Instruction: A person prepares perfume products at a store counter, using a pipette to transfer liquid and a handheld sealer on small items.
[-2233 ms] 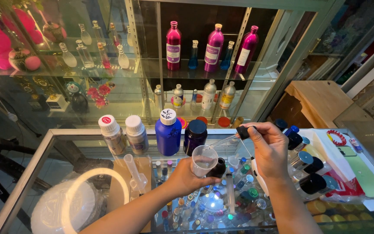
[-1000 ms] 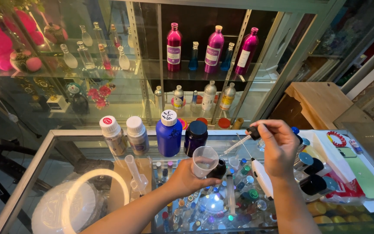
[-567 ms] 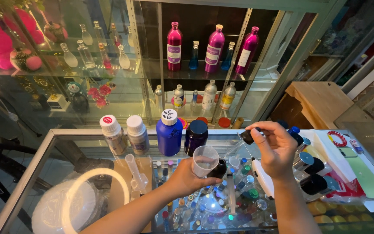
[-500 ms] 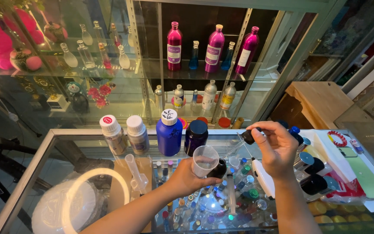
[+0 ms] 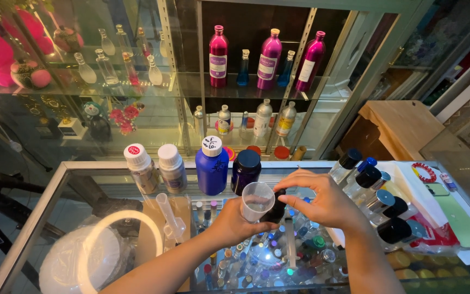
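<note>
Our left hand (image 5: 234, 224) is wrapped around a small clear plastic cup (image 5: 256, 200), held upright above the glass counter (image 5: 91, 179). Our right hand (image 5: 326, 200) curls over a small dark bottle (image 5: 276, 207) just beside the cup — fingers clenched on its top. Behind the cup stand a blue bottle (image 5: 212, 167) and a dark jar (image 5: 245, 170).

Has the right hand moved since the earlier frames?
Yes. The right hand has dropped down and left, from level with the dark blue jar's lid to beside the cup.
</note>
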